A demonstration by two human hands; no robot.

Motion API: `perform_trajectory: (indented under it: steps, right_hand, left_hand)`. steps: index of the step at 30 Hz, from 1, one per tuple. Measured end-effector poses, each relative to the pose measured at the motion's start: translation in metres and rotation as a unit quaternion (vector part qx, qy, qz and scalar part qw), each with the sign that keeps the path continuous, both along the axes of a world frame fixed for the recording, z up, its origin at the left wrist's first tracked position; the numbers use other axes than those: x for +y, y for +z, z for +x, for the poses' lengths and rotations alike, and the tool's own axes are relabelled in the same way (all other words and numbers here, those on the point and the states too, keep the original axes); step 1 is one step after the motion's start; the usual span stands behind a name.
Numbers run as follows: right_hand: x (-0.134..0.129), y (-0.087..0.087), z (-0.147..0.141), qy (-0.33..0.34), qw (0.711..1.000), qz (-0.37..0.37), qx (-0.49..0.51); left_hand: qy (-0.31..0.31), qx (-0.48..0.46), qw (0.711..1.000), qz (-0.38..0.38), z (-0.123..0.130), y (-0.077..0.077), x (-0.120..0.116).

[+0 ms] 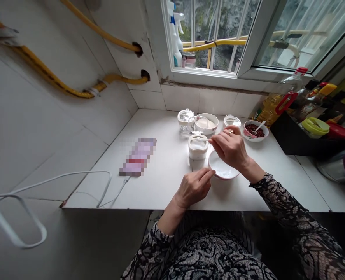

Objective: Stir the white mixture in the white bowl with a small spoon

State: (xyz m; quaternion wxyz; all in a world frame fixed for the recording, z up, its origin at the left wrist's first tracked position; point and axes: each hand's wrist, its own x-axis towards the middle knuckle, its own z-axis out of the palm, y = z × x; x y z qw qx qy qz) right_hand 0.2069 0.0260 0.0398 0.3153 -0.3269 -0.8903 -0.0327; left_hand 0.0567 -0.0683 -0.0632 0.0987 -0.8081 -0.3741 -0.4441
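My right hand (232, 146) is closed on the handle of a small white spoon (203, 140). The spoon's other end points left, over an open jar (198, 153) of white powder or grains. Just right of that jar stands a white bowl (227, 177) with a pinkish outside; its contents look white, though I cannot make out what they are. My left hand (194, 188) pinches the bowl's near-left rim between thumb and fingers. Part of the bowl's far side is hidden beneath my right hand.
Behind are a clear lidded jar (185, 116), a bowl of pale powder (212, 131) and another jar (232, 119). Further right sit a bowl of red beans (256, 139), an oil bottle (270, 107) and a black rack (287, 134). A blurred phone (137, 157) with a cable (109, 181) lies left.
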Motion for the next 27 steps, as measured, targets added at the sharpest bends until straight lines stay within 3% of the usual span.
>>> perform_trajectory:
  steps: [4, 7, 14, 20, 27]
  right_hand:
    - [0.001, -0.001, 0.013, -0.037, 0.996, 0.012, 0.074]
    - [-0.001, -0.003, 0.033, -0.059, 0.990, -0.033, 0.121]
    - [-0.017, -0.016, 0.077, -0.078, 0.991, -0.084, 0.063]
    - [-0.028, -0.029, 0.067, -0.043, 0.989, -0.137, -0.043]
    - [-0.026, -0.035, 0.066, -0.077, 0.983, -0.165, 0.003]
  left_hand:
    - [0.001, 0.000, 1.000, 0.008, 0.000, -0.001, 0.000]
    - [0.005, 0.001, 1.000, 0.009, 0.000, -0.001, 0.000]
    - [0.001, 0.006, 1.000, 0.021, -0.001, 0.001, -0.001]
    - [0.002, 0.018, 1.000, 0.018, -0.002, 0.001, -0.001]
    - [-0.003, 0.019, 1.000, 0.011, -0.003, -0.001, -0.001]
